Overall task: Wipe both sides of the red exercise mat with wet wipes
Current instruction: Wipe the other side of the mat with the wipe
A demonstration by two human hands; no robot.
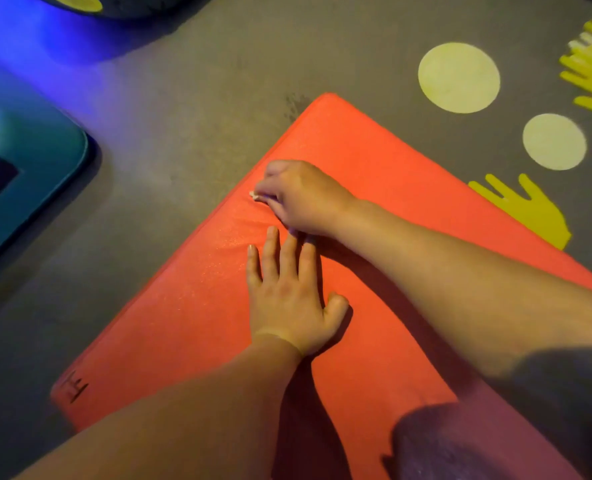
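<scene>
The red exercise mat [374, 161] lies flat on the grey floor, one corner pointing away from me. My left hand [287, 299] presses flat on the mat's middle with straight fingers. Just beyond it, my right hand [299, 197] is curled near the mat's left edge and grips a wet wipe [253, 194], of which only a small white tip shows past the fingers. The mat's surface glistens beside the hands. A dark marking sits at the mat's near left corner.
The grey floor [183, 140] carries pale circles [459, 77] and yellow handprints [530, 211] to the right. A teal-edged pad [45, 174] lies at the left under blue light. A dark sleeve and knee fill the lower right.
</scene>
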